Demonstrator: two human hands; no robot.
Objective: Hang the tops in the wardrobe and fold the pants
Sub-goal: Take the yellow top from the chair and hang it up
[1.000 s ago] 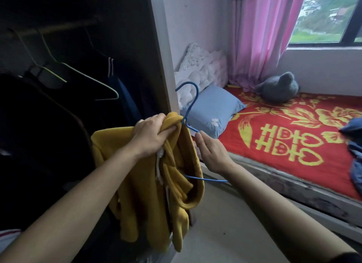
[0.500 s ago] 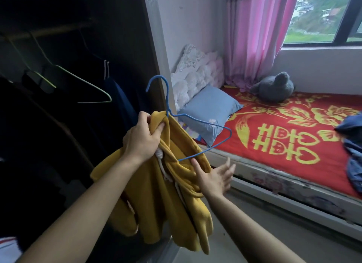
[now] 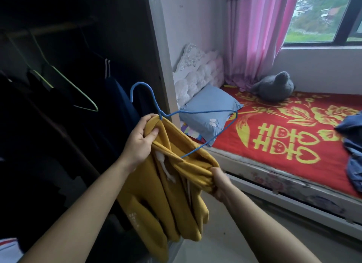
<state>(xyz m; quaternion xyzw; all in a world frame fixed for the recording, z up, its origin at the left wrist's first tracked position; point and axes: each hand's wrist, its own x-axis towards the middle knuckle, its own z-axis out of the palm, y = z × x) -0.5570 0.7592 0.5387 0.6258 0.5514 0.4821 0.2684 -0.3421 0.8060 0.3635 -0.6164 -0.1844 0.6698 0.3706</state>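
Note:
A mustard-yellow top [image 3: 166, 196] hangs in front of me, partly threaded onto a blue wire hanger [image 3: 195, 114]. My left hand [image 3: 140, 140] grips the top's collar at the base of the hanger's hook. My right hand [image 3: 219, 181] grips the bunched neckline fabric lower right; its fingers are hidden in the cloth. The hanger's right arm sticks out bare over the bed edge. The open wardrobe [image 3: 78, 67] is dark, with a rail and dark clothes inside.
A green wire hanger [image 3: 78, 94] and dark garments hang on the wardrobe rail at left. The wardrobe's side panel [image 3: 162, 67] stands just behind the hanger. A bed with a red cover [image 3: 284, 129], blue pillow [image 3: 209, 110] and blue denim clothes [image 3: 352, 155] lies to the right.
My right hand let go of the hanger, opened, then dropped and took hold of the top's neckline. The left hand rose slightly, keeping the collar and hook.

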